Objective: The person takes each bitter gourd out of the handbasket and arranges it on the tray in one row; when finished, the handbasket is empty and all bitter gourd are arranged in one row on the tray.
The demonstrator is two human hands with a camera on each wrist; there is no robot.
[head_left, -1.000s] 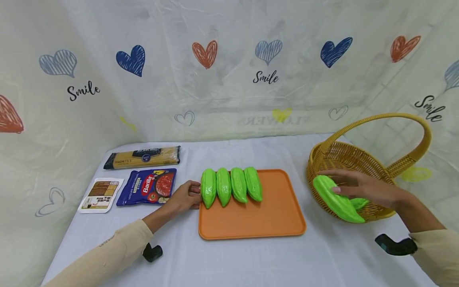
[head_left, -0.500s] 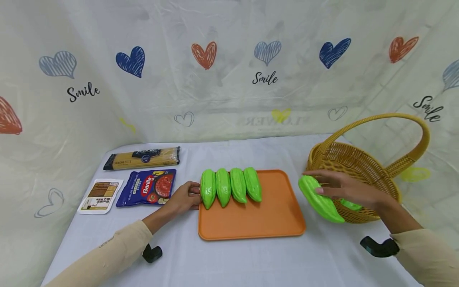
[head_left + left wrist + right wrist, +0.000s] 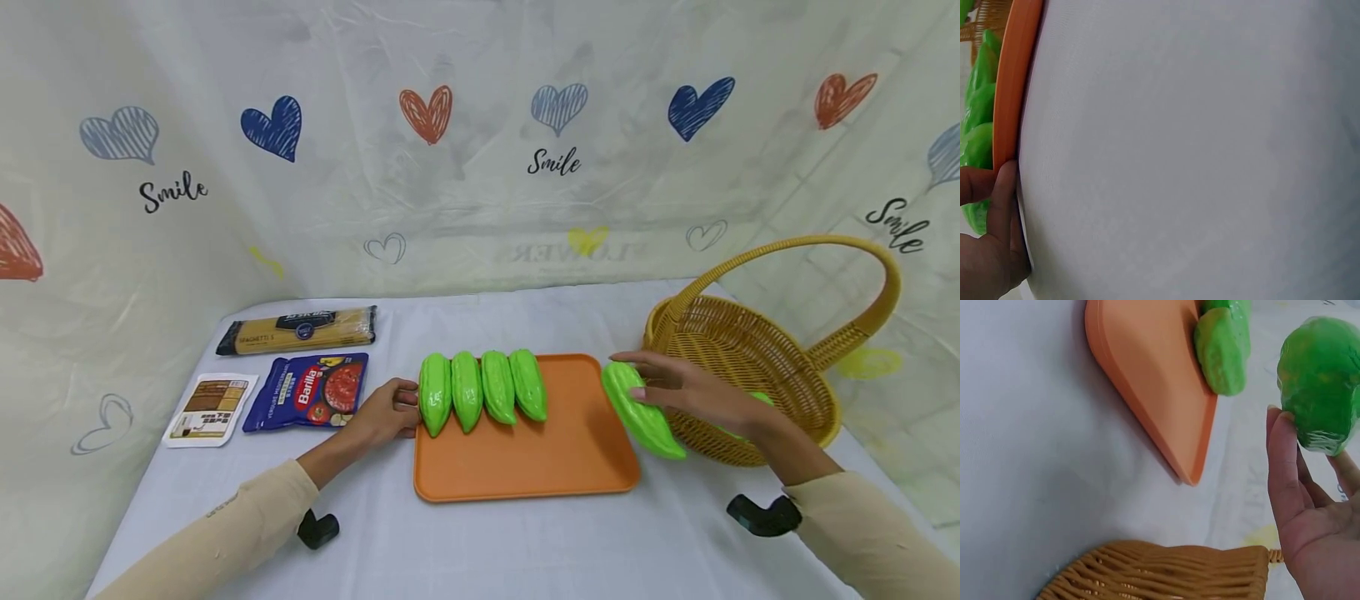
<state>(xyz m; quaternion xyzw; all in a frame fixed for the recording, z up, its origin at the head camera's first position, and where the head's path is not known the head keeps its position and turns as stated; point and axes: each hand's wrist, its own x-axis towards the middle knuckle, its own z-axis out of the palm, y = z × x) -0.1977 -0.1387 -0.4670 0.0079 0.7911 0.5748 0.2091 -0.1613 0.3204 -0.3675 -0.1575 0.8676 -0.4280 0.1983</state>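
In the head view a row of several bright green bitter melons [image 3: 467, 392] lies on the orange tray [image 3: 525, 467], towards its back left. My left hand [image 3: 386, 412] is at the tray's left edge; the left wrist view shows its thumb and fingers pinching the rim [image 3: 1011, 94]. Just off the tray's right side, my right hand [image 3: 693, 392] holds another green bitter melon [image 3: 641, 412] raised above the table. In the right wrist view shiny clear film covers this melon [image 3: 1319, 381], and the fingertips grip its underside.
A wicker basket [image 3: 727, 325] with a tall handle stands at the right, some green showing inside behind my right forearm. To the left lie a spaghetti pack [image 3: 300, 331], a blue Barilla pouch [image 3: 307, 392] and a white flat pack [image 3: 212, 410]. A printed curtain [image 3: 480, 192] hangs behind.
The right hand has carried its bitter melon leftwards, from over the basket to beside the tray's right edge. My left hand and the row on the tray have stayed put.
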